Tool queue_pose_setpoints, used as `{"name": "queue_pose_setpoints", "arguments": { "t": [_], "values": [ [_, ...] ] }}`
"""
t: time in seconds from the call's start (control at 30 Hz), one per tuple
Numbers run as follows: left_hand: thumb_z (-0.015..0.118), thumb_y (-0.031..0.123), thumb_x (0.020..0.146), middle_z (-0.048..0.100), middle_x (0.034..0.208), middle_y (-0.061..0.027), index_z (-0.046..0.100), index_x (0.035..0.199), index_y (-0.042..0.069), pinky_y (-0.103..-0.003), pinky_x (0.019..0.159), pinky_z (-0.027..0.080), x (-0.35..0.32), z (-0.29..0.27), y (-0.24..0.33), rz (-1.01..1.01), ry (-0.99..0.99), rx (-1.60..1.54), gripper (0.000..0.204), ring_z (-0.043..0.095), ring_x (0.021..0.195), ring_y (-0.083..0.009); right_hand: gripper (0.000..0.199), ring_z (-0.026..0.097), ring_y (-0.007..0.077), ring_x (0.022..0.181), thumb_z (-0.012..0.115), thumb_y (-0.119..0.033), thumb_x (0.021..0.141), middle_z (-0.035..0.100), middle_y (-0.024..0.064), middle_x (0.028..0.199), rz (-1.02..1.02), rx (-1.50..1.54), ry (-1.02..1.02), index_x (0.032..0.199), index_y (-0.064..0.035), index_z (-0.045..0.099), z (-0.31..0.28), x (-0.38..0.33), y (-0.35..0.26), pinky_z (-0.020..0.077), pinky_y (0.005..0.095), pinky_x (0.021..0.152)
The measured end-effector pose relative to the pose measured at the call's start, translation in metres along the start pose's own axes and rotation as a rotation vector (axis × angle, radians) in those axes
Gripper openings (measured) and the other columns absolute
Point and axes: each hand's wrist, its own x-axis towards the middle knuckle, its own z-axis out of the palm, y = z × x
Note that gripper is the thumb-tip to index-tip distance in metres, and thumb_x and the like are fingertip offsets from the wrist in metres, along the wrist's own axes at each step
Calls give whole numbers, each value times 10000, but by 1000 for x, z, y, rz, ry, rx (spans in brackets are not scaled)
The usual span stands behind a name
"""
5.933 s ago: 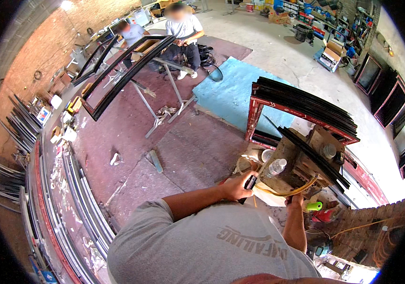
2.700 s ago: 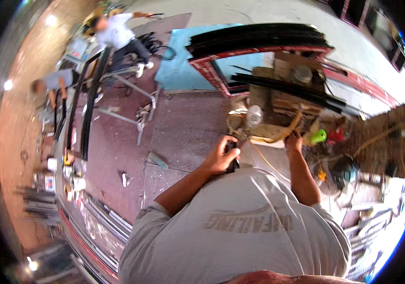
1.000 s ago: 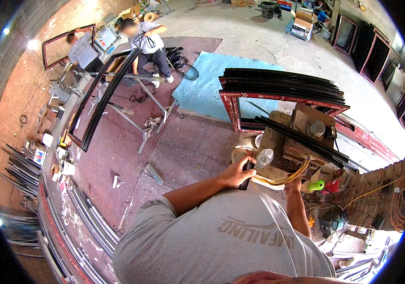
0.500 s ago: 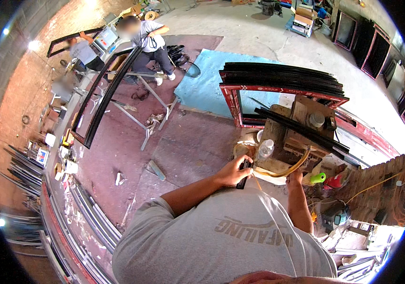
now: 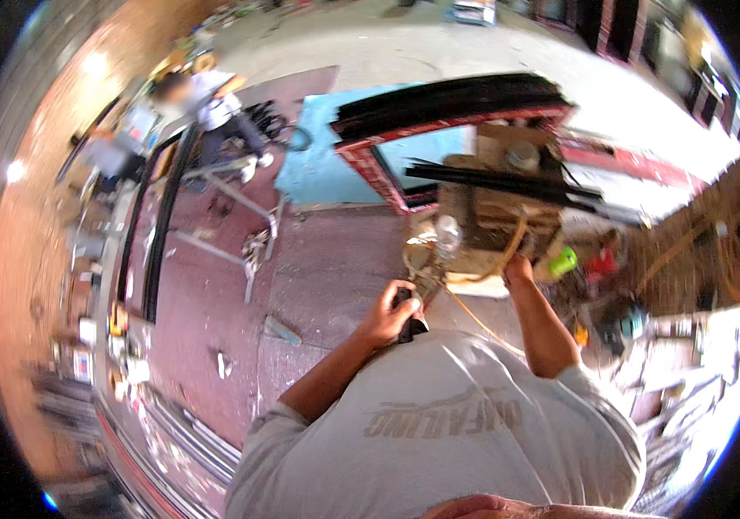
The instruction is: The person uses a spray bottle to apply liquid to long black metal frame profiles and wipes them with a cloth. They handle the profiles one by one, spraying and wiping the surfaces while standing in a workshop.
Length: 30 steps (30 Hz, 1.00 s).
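Note:
My left hand (image 5: 385,317) is closed around a short black profile piece (image 5: 406,304) close to my shirt front. My right hand (image 5: 519,269) reaches to the near edge of a wooden workbench (image 5: 463,208), right by a curved yellow hose (image 5: 515,245); blur hides its fingers and whether they grip anything. A clear plastic bottle (image 5: 448,235) stands at the bench's left side. Long black profiles (image 5: 508,183) lie across the bench, next to a round container (image 5: 522,156).
Black-and-red frames (image 5: 448,112) are stacked beyond the bench, near a blue sheet (image 5: 322,164) on the floor. At the far left, a person (image 5: 223,108) stands by a black frame (image 5: 162,227) on trestles. A bright green item (image 5: 563,262) sits right of my right hand.
My view has turned, shifting the surroundings left and up. My left hand still holds the black piece, and my right hand stays beside the hose.

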Motion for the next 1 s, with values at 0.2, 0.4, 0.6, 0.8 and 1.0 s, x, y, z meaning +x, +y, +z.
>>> {"name": "queue_pose_setpoints", "arguments": {
  "t": [0.2, 0.4, 0.6, 0.8, 1.0],
  "values": [
    [603, 116, 1004, 655, 863, -48, 504, 1275, 37, -289, 775, 505, -13, 2, -3, -44, 39, 79, 300, 631, 835, -121, 298, 337, 142, 368, 493, -355, 1007, 405, -24, 506, 215, 213, 15, 813, -157, 603, 7, -4, -12, 225, 331, 354],
    [619, 118, 995, 666, 870, -56, 505, 1277, 29, -292, 784, 505, -12, 10, 3, -62, -3, 116, 317, 634, 840, -124, 315, 335, 138, 367, 514, -367, 995, 404, -13, 505, 194, 110, -40, 790, -137, 580, 3, -32, -39, 220, 330, 355],
    [620, 115, 993, 672, 878, -55, 503, 1279, 24, -288, 786, 512, -16, 13, 4, -59, -10, 148, 322, 637, 833, -122, 210, 373, 180, 419, 481, -194, 1000, 424, 39, 564, 189, 73, -50, 928, -70, 633, 2, -40, -49, 255, 367, 390],
    [617, 107, 991, 682, 868, -56, 508, 1263, 23, -291, 779, 511, -19, 16, 10, -3, -5, 152, 305, 635, 823, -117, 209, 359, 168, 427, 472, -160, 1000, 414, 20, 566, 262, 175, 5, 910, -71, 638, 4, -45, -59, 261, 347, 397],
    [622, 100, 979, 697, 867, -67, 499, 1255, 23, -301, 770, 503, -21, 13, 9, 16, -13, 253, 312, 633, 811, -119, 248, 359, 157, 423, 466, -219, 1010, 419, 10, 557, 263, 207, 16, 839, -116, 612, 4, -33, -50, 251, 339, 392]
  ]
}}
